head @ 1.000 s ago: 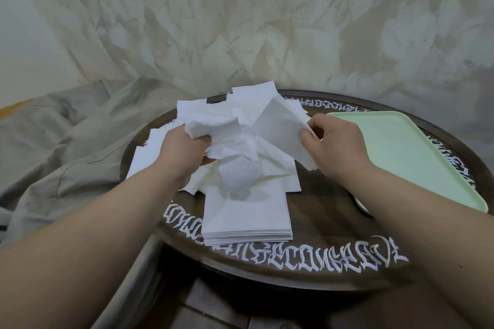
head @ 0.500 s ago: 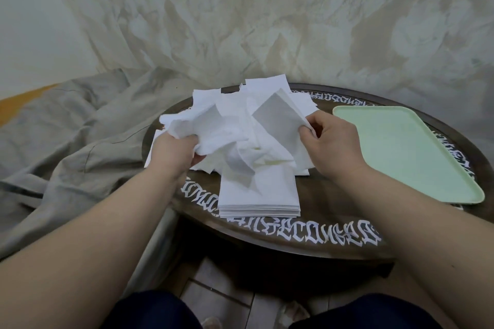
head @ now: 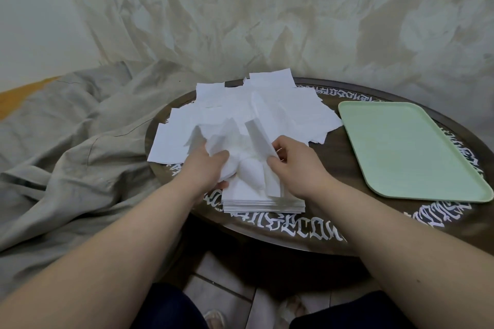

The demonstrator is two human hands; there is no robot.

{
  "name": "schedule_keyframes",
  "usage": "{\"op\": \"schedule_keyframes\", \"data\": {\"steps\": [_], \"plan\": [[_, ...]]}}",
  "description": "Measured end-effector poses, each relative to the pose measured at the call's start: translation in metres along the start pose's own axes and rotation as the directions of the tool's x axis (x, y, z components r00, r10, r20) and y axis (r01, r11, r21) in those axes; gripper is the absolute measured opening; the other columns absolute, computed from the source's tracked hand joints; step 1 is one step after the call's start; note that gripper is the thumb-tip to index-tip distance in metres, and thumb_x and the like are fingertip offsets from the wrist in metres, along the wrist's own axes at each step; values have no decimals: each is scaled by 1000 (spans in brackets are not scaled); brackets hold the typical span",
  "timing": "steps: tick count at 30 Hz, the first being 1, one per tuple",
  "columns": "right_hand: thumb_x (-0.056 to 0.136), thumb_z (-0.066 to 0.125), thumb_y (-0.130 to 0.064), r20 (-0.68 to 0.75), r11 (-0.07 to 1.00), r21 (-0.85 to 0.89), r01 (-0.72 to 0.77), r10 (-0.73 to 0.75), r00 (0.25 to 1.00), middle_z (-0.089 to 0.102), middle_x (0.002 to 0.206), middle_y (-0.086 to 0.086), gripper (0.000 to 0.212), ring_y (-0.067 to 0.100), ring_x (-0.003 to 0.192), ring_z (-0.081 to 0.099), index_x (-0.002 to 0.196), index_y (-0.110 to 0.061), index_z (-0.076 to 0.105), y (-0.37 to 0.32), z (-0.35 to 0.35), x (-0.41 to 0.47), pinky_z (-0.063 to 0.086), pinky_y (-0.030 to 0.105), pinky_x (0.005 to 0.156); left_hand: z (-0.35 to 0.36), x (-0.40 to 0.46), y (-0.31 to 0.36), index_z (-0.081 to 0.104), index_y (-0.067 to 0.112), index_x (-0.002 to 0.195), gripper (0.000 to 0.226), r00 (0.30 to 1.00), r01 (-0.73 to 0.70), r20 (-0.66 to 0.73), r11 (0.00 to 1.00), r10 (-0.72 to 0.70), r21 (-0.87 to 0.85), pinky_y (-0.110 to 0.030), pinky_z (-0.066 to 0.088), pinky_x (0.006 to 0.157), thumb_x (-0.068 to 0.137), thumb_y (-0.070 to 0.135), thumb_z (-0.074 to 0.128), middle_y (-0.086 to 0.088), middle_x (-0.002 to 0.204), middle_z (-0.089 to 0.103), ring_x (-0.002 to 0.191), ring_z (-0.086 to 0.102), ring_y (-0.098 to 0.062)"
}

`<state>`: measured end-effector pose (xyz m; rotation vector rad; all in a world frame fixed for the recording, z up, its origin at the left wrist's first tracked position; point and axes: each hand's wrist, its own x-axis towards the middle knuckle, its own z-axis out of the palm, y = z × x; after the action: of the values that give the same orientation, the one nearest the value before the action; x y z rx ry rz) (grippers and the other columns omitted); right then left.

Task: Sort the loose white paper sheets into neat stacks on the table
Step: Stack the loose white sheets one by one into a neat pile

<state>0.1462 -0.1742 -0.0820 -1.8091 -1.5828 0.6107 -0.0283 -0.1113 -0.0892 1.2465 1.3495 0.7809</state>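
Head view, left to right: a rumpled grey-beige cloth (head: 66, 141) fills the left of the frame beside a round dark wooden table with white lettering on its rim (head: 328, 168). At centre, a spread of loose white paper sheets (head: 240, 109) lies on the tabletop. Just below it, the left hand (head: 204, 165) has its fingers curled round a crumpled bunch of white sheets (head: 227, 141). The right hand (head: 291, 163) pinches a single upright sheet (head: 258, 139) between thumb and fingers. Both hands hover over a neat squared stack of white sheets (head: 263, 200) at the table's near edge. A pale green rectangular plastic tray (head: 406, 152) sits on the table at the right of the frame.
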Motion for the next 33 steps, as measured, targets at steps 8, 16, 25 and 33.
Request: {"op": "schedule_keyframes", "data": {"steps": [8,16,25,33], "plan": [[89,58,-19,73,998,51,27,-31,997,68,88,-6,5,12,82,63,89,-23,61,9,3,3,47,24,74,11,3,-3,60,18,108,53,970,-142,218,976,104,165,-47,57,72,61,36,78,-6,91,71,80,69,-25],[90,60,-19,67,994,30,105,-107,992,60,71,-23,13,-8,65,55,92,-22,73,8,-2,5,38,13,64,21,2,4,59,29,73,14,947,-312,165,914,277,259,-26,51,63,71,20,70,7,68,62,68,60,-15],[78,67,-8,-253,824,-404,397,-518,817,60,77,5,12,23,66,58,88,-9,75,19,-19,-3,41,23,60,-13,6,13,61,11,88,14,947,-179,-244,973,210,144,-33,46,62,80,17,72,-7,75,65,73,61,-29],[85,64,-37,159,848,-427,313,-270,950,61,95,-4,20,15,93,50,97,-23,72,40,-4,-24,41,29,73,-19,4,7,57,22,81,19,920,-201,-333,978,206,50,-36,47,69,78,10,70,-3,82,65,75,59,-34]]}}
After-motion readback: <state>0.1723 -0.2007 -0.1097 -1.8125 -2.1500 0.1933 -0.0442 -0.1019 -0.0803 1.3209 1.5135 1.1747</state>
